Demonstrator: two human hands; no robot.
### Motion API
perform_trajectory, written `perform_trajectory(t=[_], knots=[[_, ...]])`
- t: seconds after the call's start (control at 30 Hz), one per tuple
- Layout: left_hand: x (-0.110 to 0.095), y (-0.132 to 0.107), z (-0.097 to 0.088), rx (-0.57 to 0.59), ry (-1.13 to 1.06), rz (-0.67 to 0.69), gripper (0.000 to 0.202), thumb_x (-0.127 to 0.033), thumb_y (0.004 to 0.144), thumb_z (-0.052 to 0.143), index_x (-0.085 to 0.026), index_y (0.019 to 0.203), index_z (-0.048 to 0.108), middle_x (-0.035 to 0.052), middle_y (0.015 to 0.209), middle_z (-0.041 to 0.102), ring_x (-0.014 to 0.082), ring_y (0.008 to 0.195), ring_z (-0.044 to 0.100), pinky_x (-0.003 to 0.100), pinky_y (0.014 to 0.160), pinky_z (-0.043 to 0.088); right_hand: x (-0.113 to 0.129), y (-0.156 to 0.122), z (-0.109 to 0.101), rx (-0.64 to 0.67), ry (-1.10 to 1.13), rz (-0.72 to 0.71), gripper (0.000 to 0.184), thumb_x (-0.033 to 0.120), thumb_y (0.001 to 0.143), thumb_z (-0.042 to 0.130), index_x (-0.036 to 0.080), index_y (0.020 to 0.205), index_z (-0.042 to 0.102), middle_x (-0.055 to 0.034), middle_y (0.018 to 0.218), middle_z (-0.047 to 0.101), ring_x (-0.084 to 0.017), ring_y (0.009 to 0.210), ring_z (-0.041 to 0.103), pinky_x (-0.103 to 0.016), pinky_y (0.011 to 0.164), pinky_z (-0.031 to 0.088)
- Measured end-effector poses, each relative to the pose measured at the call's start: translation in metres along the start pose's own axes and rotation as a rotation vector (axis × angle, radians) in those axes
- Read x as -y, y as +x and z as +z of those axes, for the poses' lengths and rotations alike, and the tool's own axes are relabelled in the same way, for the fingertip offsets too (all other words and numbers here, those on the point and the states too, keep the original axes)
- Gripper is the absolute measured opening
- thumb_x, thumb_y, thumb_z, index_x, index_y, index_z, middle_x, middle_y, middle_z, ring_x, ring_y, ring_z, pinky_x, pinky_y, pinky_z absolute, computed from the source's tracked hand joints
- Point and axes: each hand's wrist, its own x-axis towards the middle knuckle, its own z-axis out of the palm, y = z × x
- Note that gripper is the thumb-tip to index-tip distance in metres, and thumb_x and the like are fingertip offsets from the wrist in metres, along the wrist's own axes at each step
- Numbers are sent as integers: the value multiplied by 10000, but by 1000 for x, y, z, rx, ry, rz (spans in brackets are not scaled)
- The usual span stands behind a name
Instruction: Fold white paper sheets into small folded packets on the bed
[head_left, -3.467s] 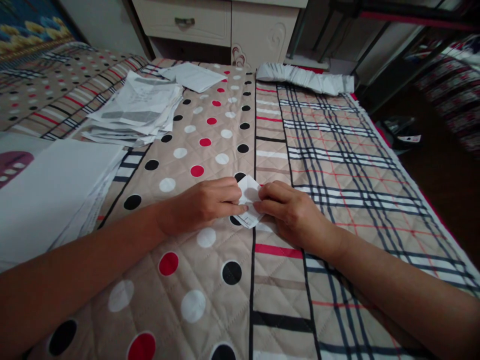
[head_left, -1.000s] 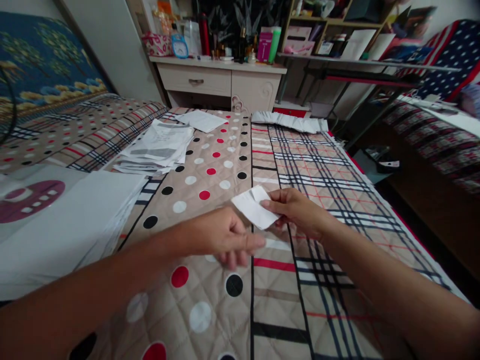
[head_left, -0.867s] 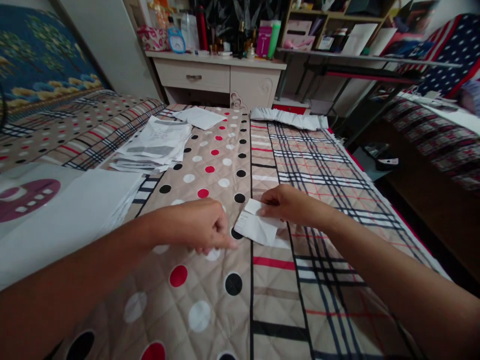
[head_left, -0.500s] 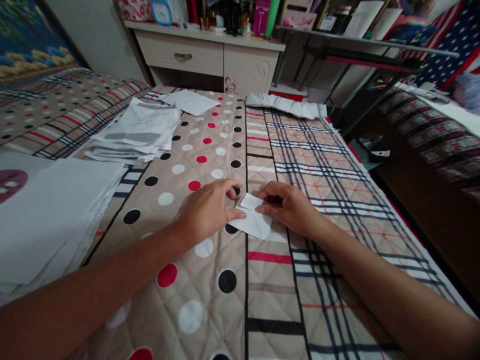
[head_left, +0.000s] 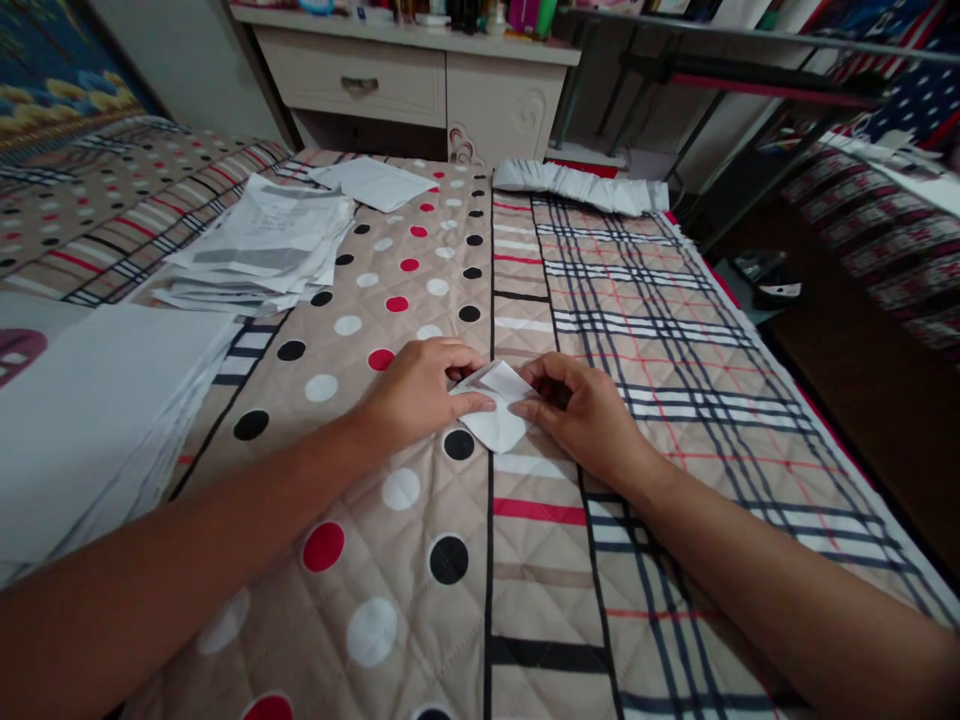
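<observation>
A small white piece of folded paper (head_left: 498, 424) is held just over the quilted bed cover (head_left: 420, 620), one corner pointing away from me. My left hand (head_left: 429, 392) pinches its left edge, thumb on top and fingers behind. On the right edge, my right hand (head_left: 581, 408) pinches the paper between thumb and curled fingers. A crease and a folded flap show on its upper part. The undersides of the fingers are hidden.
Left of my arm lies a stack of white sheets (head_left: 127, 400). Beyond it are a pile of printed papers (head_left: 259, 240) and a loose white sheet (head_left: 382, 185). A row of folded white papers (head_left: 577, 187) lies at the bed's far edge, before a white cabinet (head_left: 360, 70).
The paper has turned so a corner points away, and my left hand now grips its left edge more fully. The view has tipped slightly downward.
</observation>
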Motion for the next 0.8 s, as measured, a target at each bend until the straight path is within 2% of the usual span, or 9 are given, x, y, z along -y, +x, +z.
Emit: perform_trajectory(t=[0.2, 0.33, 0.47, 0.6, 0.8], knots=[[0, -8, 5, -48, -5, 114, 38, -161, 757, 729, -155, 778, 698, -1, 740, 620, 115, 688, 553, 242, 635, 401, 1, -2, 0, -15, 80, -82, 95, 82, 750, 668, 167, 765, 628, 2, 763, 618, -133, 720, 568, -253, 651, 420], [3, -9, 5, -68, 14, 217, 119, -49, 754, 672, -165, 771, 692, -1, 761, 624, 115, 697, 565, 235, 623, 400, -3, -2, 2, -56, 77, -184, 184, -17, 712, 640, 167, 719, 649, -1, 763, 607, -134, 735, 572, -259, 666, 421], [4, -12, 3, -65, 133, 376, 172, -14, 756, 637, -167, 814, 690, 12, 790, 638, 141, 759, 576, 262, 681, 423, -6, -4, 1, -54, 98, -238, 257, -69, 700, 593, 175, 723, 671, -8, 793, 607, -142, 768, 582, -268, 688, 435], [-2, -17, -3, -60, 266, 475, 180, -31, 816, 579, -166, 843, 696, 24, 808, 646, 155, 776, 563, 288, 699, 427, -6, -7, 0, -37, 52, -286, 300, -89, 697, 545, 178, 729, 678, -14, 814, 600, -149, 797, 579, -278, 707, 442], [-8, -24, -7, -25, 377, 534, 177, -114, 887, 553, -171, 842, 714, 35, 793, 649, 165, 761, 548, 302, 669, 421, -4, -10, -2, -30, -33, -376, 304, -90, 687, 513, 167, 724, 673, -35, 850, 592, -157, 821, 570, -283, 706, 447]])
